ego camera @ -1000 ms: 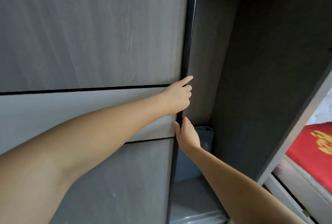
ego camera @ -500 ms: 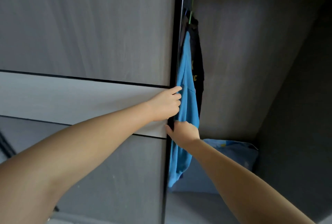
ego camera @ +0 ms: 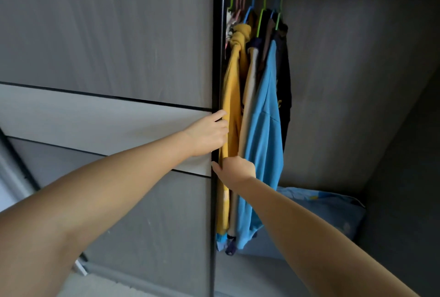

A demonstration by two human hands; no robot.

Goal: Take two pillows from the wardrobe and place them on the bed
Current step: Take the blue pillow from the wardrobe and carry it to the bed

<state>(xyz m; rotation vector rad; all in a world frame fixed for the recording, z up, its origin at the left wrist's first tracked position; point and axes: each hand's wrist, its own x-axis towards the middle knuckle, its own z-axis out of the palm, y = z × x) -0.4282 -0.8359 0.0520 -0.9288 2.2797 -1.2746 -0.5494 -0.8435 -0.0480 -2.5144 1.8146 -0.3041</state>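
The grey sliding wardrobe door (ego camera: pixel 107 47) fills the left half of the head view, its black edge near the centre. My left hand (ego camera: pixel 208 133) grips that edge, fingers curled round it. Just below, my right hand (ego camera: pixel 234 170) presses on the same edge, its fingers hidden behind it. Inside the open wardrobe, at the bottom, a blue pillow (ego camera: pixel 333 211) leans against the back wall, partly hidden by my right arm and the hanging clothes.
Several garments hang on coloured hangers just right of the door edge: a yellow shirt (ego camera: pixel 232 96), a beige one and a blue shirt (ego camera: pixel 264 135). The wardrobe's dark side wall (ego camera: pixel 404 154) closes the right. Pale floor shows at the bottom left.
The door has slid left with both hands on its edge, opening the wardrobe wider. More hanging clothes and more of the blue pillow have come into view. The bed has left the frame.
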